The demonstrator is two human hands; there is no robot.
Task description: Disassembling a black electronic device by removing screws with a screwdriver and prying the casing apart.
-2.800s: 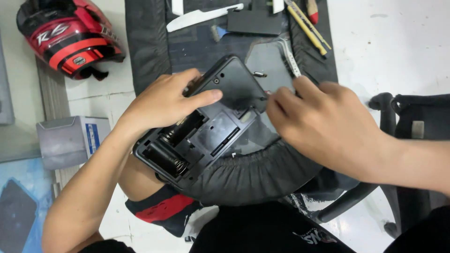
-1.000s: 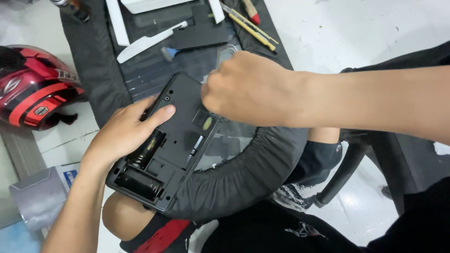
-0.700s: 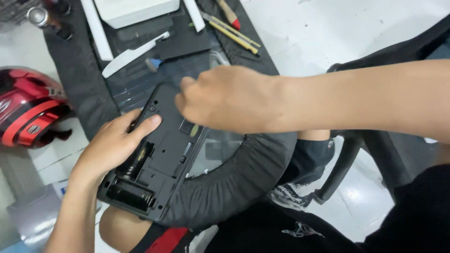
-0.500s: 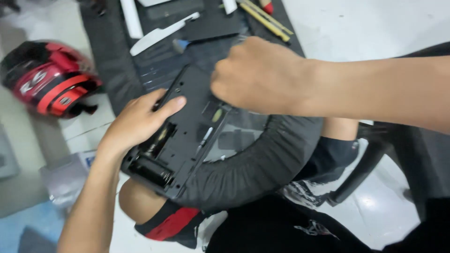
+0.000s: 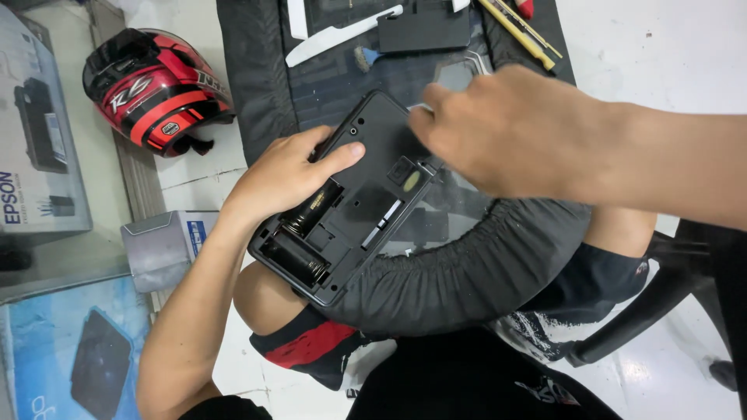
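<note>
A black plastic device (image 5: 354, 198) lies underside up on a black fabric-covered work surface (image 5: 467, 272) over my lap, its open battery bay showing cylindrical cells. My left hand (image 5: 284, 175) grips its left edge, thumb pressed on the casing near a screw hole. My right hand (image 5: 506, 128) hovers over the device's upper right corner, fingers curled together and blurred; whether it holds a small tool or screw is hidden.
A red and black helmet (image 5: 152, 85) lies on the floor at upper left. A white plastic pry tool (image 5: 338, 35), a dark flat panel (image 5: 424, 31) and yellow-handled tools (image 5: 521, 31) lie on the mat beyond the device. Boxes (image 5: 43, 132) stand at the left; a chair frame (image 5: 661, 303) is at right.
My right hand lifted from the device, reached toward the tools on the mat and came back over the device's upper corner. My left hand kept its grip on the casing.
</note>
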